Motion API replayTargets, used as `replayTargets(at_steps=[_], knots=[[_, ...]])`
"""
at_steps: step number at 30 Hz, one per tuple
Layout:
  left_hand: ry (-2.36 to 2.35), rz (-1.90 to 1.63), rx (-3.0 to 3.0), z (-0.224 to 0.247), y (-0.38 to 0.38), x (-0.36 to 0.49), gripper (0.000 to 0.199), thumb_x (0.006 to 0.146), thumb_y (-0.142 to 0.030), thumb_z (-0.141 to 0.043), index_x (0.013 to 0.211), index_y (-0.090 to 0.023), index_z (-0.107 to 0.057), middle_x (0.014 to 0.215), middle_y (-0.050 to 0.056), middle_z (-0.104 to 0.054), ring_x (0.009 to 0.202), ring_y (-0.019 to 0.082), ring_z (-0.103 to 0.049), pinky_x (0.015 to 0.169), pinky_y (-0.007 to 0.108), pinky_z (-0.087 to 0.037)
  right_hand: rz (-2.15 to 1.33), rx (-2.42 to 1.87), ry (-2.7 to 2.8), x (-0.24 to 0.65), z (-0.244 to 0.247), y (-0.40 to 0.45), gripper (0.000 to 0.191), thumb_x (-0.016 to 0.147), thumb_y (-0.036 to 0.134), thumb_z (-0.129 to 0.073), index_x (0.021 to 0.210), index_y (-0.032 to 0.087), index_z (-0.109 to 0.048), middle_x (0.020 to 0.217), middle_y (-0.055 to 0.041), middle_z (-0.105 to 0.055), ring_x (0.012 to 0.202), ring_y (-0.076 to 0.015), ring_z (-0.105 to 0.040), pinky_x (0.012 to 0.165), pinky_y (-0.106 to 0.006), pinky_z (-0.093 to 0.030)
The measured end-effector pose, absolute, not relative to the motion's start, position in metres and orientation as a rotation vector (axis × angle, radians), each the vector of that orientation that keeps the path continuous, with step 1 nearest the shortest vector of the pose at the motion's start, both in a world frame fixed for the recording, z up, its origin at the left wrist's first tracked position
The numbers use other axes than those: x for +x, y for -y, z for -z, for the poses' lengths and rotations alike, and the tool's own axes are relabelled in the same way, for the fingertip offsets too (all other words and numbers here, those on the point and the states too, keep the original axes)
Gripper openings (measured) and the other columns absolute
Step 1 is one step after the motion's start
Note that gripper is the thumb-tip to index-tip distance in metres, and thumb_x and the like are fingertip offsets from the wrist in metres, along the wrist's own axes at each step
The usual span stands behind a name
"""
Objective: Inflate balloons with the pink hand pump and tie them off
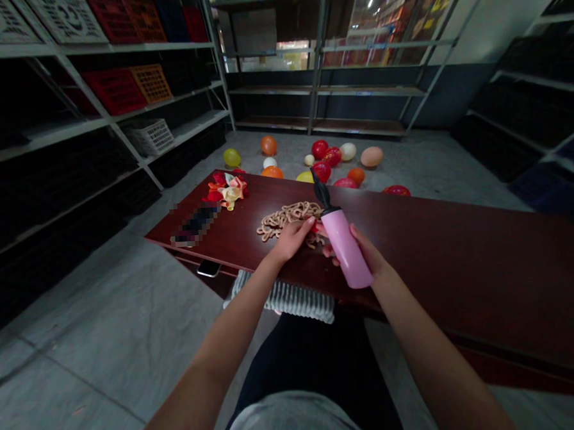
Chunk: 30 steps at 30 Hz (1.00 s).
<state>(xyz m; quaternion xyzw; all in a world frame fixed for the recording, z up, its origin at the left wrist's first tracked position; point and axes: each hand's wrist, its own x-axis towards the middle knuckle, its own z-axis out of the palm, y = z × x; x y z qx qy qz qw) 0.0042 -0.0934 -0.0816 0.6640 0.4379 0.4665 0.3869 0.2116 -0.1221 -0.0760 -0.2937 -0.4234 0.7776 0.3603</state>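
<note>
My right hand (368, 252) is wrapped round a pink hand balloon pump (347, 247), held at a tilt above the dark wooden table. Its black nozzle (320, 191) points up and away from me. Just left of the pump, my left hand (292, 239) is closed on a red balloon (316, 227), of which only a small limp part shows between the fingers. Behind and under my left hand lies a heap of beige, cord-like loops (287, 216) on the tabletop. Deflated balloons (228, 187) in red, cream and pink lie in a pile at the table's far left.
Inflated balloons (371, 157) lie on the floor beyond the table (437, 233). A pixelated dark object (196, 224) rests near its left end. Below the front edge are a phone (208, 268) and a grey ribbed cloth (296, 299). Shelves with crates (151, 83) stand around.
</note>
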Motion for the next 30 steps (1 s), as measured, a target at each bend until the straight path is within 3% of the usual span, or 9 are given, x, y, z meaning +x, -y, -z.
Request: replayTargets(at_steps=[6, 10, 12, 18, 23, 30], knots=[[-0.973, -1.177, 1.533, 0.079, 0.095, 0.000, 0.045, 0.086, -0.056, -0.065, 0.077, -0.014, -0.077, 0.077, 0.004, -0.072, 0.074, 0.019, -0.062, 0.074, 0.028, -0.046, -2.032, -0.827, 1.123, 0.210, 0.072, 0.124, 0.067, 0.090, 0.067, -0.050, 0.132, 0.015, -0.060, 0.087, -0.0098, -0.074, 0.061, -0.0145, -0.064, 0.051, -0.023, -0.051], [-0.818, -1.306, 1.184, 0.082, 0.093, -0.004, 0.034, 0.081, -0.047, -0.075, 0.091, -0.015, -0.080, 0.091, 0.007, -0.076, 0.082, 0.019, -0.067, 0.080, 0.028, -0.050, -2.019, -0.725, 1.120, 0.206, 0.066, 0.124, 0.061, 0.090, 0.062, -0.053, 0.134, 0.020, -0.059, 0.125, -0.0132, -0.070, 0.072, -0.0142, -0.066, 0.052, -0.022, -0.053], [-0.724, -1.420, 0.970, 0.082, 0.090, -0.008, 0.032, 0.081, -0.041, -0.078, 0.099, -0.015, -0.079, 0.097, 0.009, -0.076, 0.085, 0.018, -0.069, 0.080, 0.027, -0.051, -2.036, -0.713, 1.134, 0.206, 0.065, 0.125, 0.060, 0.090, 0.062, -0.053, 0.132, 0.020, -0.061, 0.135, -0.0145, -0.065, 0.070, -0.0132, -0.066, 0.050, -0.022, -0.052], [-0.537, -1.671, 0.455, 0.076, 0.083, -0.026, 0.030, 0.091, -0.027, -0.066, 0.121, -0.020, -0.069, 0.120, 0.007, -0.072, 0.093, 0.012, -0.070, 0.077, 0.020, -0.053, -2.176, -0.742, 1.257, 0.210, 0.068, 0.130, 0.065, 0.093, 0.062, -0.049, 0.134, 0.013, -0.060, 0.117, -0.0180, -0.073, 0.054, -0.0116, -0.061, 0.046, -0.024, -0.048], [-0.502, -1.687, 0.380, 0.075, 0.082, -0.025, 0.020, 0.100, -0.031, -0.056, 0.110, -0.019, -0.068, 0.127, 0.008, -0.069, 0.098, 0.013, -0.070, 0.078, 0.021, -0.053, -2.260, -0.800, 1.299, 0.206, 0.066, 0.132, 0.063, 0.094, 0.060, -0.049, 0.133, 0.011, -0.060, 0.106, -0.0191, -0.075, 0.053, -0.0123, -0.063, 0.044, -0.022, -0.047], [-0.539, -1.738, 0.400, 0.075, 0.081, -0.021, 0.022, 0.095, -0.035, -0.065, 0.106, -0.017, -0.066, 0.121, 0.009, -0.072, 0.095, 0.015, -0.070, 0.083, 0.024, -0.053, -2.228, -0.838, 1.370, 0.205, 0.058, 0.136, 0.062, 0.092, 0.061, -0.052, 0.128, 0.012, -0.063, 0.099, -0.0159, -0.077, 0.050, -0.0122, -0.062, 0.042, -0.021, -0.045]])
